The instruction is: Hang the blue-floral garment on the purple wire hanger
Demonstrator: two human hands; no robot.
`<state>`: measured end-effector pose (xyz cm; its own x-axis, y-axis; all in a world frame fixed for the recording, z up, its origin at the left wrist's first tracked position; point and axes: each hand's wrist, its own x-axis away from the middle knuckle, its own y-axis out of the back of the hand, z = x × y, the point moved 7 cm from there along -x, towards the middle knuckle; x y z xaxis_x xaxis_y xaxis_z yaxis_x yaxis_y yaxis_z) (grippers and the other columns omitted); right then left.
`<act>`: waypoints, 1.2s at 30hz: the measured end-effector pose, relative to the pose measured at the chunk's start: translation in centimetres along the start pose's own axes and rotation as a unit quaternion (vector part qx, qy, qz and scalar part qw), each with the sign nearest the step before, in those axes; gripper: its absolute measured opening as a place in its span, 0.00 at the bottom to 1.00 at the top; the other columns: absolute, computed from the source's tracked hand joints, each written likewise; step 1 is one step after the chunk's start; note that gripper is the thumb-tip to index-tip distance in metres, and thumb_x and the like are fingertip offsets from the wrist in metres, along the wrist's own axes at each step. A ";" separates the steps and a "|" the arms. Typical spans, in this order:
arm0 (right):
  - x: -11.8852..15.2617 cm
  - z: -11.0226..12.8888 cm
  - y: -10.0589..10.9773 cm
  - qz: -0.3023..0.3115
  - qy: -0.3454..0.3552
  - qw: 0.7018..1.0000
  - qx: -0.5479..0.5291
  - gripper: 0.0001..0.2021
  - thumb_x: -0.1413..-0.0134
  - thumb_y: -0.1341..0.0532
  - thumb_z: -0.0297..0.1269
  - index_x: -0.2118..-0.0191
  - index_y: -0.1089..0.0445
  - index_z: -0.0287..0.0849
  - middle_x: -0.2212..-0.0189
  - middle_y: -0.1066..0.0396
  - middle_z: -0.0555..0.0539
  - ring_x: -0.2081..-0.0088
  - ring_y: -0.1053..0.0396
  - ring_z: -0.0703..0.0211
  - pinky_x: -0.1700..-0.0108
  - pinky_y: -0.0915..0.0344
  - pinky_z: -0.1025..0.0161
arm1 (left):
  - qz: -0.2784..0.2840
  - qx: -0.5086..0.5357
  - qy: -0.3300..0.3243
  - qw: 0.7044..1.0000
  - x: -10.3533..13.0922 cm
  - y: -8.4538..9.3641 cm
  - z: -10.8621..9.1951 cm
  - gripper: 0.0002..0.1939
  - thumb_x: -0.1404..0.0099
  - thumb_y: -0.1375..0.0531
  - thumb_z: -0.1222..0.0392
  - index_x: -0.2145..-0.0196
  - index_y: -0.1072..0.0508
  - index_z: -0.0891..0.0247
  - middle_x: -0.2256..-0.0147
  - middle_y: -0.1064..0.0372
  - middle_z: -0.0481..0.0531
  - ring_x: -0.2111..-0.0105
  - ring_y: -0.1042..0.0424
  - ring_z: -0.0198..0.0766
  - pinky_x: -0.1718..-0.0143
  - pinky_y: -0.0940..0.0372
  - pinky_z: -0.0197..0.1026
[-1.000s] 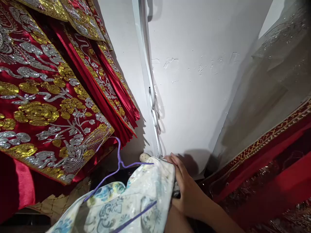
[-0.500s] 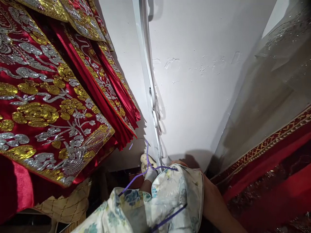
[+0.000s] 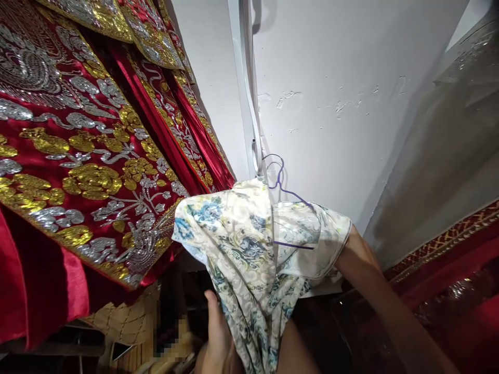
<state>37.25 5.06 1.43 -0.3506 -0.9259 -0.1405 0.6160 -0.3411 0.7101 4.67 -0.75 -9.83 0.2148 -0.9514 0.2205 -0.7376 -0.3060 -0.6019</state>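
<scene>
Ease the flowered garment [image 3: 244, 228] gently around the purple hanger [image 3: 291, 192], with near left hand [image 3: 217, 330] thumb-out and right hand [image 3: 356, 252] at the garment's right edge, grips impossible to tell.

We observe a purple hanger [image 3: 292, 193] carrying a floral garment [image 3: 237, 223], draped about its frame. At lower left we record a slatted wooden surface [image 3: 134, 358], partly hidden.
</scene>
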 end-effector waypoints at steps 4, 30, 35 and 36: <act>1.4 3.1 -1.5 -0.014 0.122 0.992 0.025 0.29 0.55 0.38 0.39 0.43 0.35 0.46 0.47 0.30 0.36 0.48 0.31 0.33 0.54 0.32 0.46 | -0.072 -0.084 0.024 0.994 2.0 2.3 3.9 0.42 0.57 0.24 0.44 0.45 0.26 0.60 0.44 0.27 0.58 0.36 0.38 0.56 0.33 0.47 0.50; 15.8 -1.0 -16.6 0.237 0.023 0.914 -0.329 0.20 0.40 0.43 0.57 0.72 0.36 0.45 0.78 0.37 0.52 0.73 0.39 0.59 0.69 0.43 0.63 | 0.040 -0.164 0.027 0.985 3.4 1.7 5.5 0.31 0.52 0.25 0.51 0.52 0.22 0.65 0.49 0.25 0.62 0.44 0.29 0.55 0.38 0.40 0.51; 16.3 -1.4 -16.9 0.238 -0.015 0.900 -0.365 0.22 0.40 0.45 0.54 0.79 0.37 0.43 0.83 0.42 0.53 0.77 0.42 0.61 0.71 0.47 0.62 | 0.048 -0.228 0.016 0.972 3.4 1.2 6.1 0.26 0.51 0.27 0.48 0.58 0.22 0.67 0.54 0.23 0.62 0.50 0.26 0.55 0.40 0.38 0.52; 16.4 -1.4 -16.9 0.237 -0.028 0.892 -0.384 0.23 0.42 0.45 0.54 0.80 0.38 0.43 0.84 0.44 0.53 0.78 0.44 0.62 0.72 0.48 0.62 | 0.032 -0.238 0.008 0.971 3.2 1.5 5.9 0.27 0.52 0.27 0.48 0.58 0.22 0.66 0.55 0.23 0.61 0.50 0.27 0.55 0.40 0.39 0.52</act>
<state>22.07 -4.57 -13.82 0.0569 -0.9933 0.1004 0.9984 0.0566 -0.0058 8.02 -4.44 -14.59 0.1513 -0.9664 0.2077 -0.9624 -0.1919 -0.1922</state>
